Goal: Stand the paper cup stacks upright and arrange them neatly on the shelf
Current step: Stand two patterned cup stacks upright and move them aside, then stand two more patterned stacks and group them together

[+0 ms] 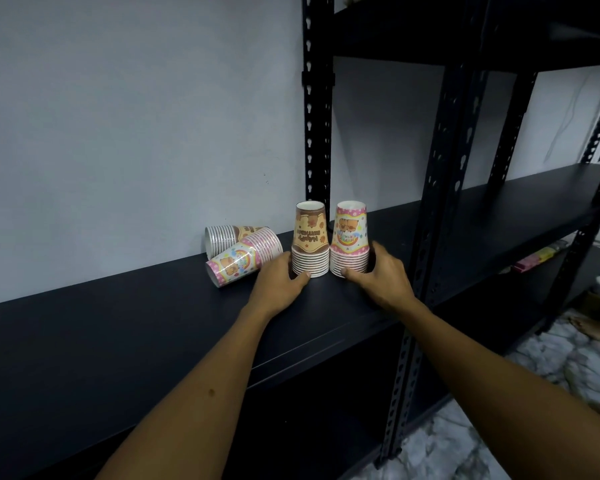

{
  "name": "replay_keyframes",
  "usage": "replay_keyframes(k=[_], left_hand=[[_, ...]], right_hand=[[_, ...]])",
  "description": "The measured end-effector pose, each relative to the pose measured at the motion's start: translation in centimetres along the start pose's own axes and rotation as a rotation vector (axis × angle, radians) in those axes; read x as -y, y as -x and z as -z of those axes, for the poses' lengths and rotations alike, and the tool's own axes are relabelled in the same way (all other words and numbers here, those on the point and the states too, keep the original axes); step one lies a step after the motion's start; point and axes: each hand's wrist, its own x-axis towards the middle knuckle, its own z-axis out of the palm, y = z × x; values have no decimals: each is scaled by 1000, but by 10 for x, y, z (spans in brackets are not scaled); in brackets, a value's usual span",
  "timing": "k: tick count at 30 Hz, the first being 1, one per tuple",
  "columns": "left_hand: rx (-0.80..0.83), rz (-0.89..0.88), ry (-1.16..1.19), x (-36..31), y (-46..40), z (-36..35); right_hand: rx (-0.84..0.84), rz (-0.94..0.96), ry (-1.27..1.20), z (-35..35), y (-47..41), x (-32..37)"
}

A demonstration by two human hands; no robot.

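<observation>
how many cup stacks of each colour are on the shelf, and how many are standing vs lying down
Brown stacks: 2, brown standing stack and brown lying stack
Pink stacks: 2, pink standing stack and pink lying stack
Standing: 2
Lying: 2
Total: 4 stacks

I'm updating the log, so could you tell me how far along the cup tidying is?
Done: the brown stack and pink stack stand side by side on the shelf. In hand: the left hand and right hand grip their bases. Left: two toppled stacks by the wall.
</observation>
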Motion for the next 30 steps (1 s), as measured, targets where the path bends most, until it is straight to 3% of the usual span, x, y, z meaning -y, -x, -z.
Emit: replay_keyframes(k=[6, 10, 14, 17, 24, 26, 30], left_hand=[[103, 4, -230, 1, 31, 17], [171, -15, -289, 5, 53, 33], [171, -16, -316, 17, 76, 61], [178, -1, -345, 30, 91, 88], [-31, 222, -463, 70, 100, 125], [-51, 306, -508, 72, 95, 122], [-22, 311, -587, 76, 89, 115]], right_hand=[[-109, 6, 198, -4, 44, 1], [-61, 49, 361, -19, 65, -5], [-101, 166, 324, -27, 72, 17], [-17, 293, 284, -40, 66, 48], [52, 636, 464, -93, 27, 103], [50, 663, 557, -102, 14, 108], [103, 643, 656, -116, -3, 109]])
